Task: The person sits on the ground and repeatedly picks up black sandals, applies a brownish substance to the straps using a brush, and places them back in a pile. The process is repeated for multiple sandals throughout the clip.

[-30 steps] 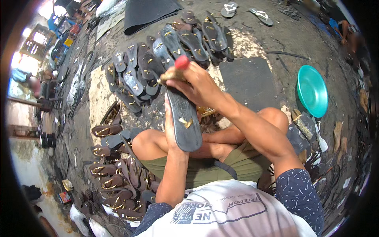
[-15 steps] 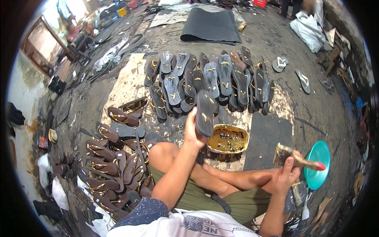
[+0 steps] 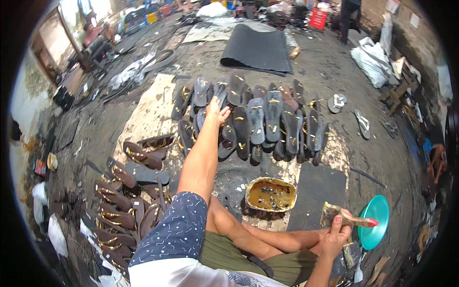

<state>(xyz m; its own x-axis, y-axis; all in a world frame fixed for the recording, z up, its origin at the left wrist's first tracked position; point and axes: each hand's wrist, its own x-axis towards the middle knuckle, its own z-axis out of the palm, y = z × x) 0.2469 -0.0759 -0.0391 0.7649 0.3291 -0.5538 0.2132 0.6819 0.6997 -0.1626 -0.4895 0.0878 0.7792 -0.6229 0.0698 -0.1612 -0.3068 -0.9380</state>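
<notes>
My left hand (image 3: pixel 217 113) is stretched out over the far-left part of a group of dark sandals (image 3: pixel 257 120) with gold-coloured trim. Its fingers are apart with no sandal in them, beside a sandal with a greyish, shiny sole (image 3: pixel 220 89); whether they touch it I cannot tell. At the right, my right hand (image 3: pixel 333 237) grips a wide paintbrush (image 3: pixel 354 220) by its red-tipped handle, the bristles pointing left. Between my legs and the sandals stands a tub (image 3: pixel 270 194) of yellowish-brown liquid with dark bits in it.
Finished-looking brown sandals (image 3: pixel 119 217) with gold straps are heaped at my left. A turquoise bowl (image 3: pixel 374 222) lies tilted near the brush. Dark sheets lie beside the tub (image 3: pixel 319 191) and farther off (image 3: pixel 256 48). White flip-flops (image 3: pixel 362 124) rest at the right; another person (image 3: pixel 93 38) sits far left.
My left hand has let go of the sandal it held up and moved forward and left over the group. The brush stays in my right hand. The view has tilted up slightly.
</notes>
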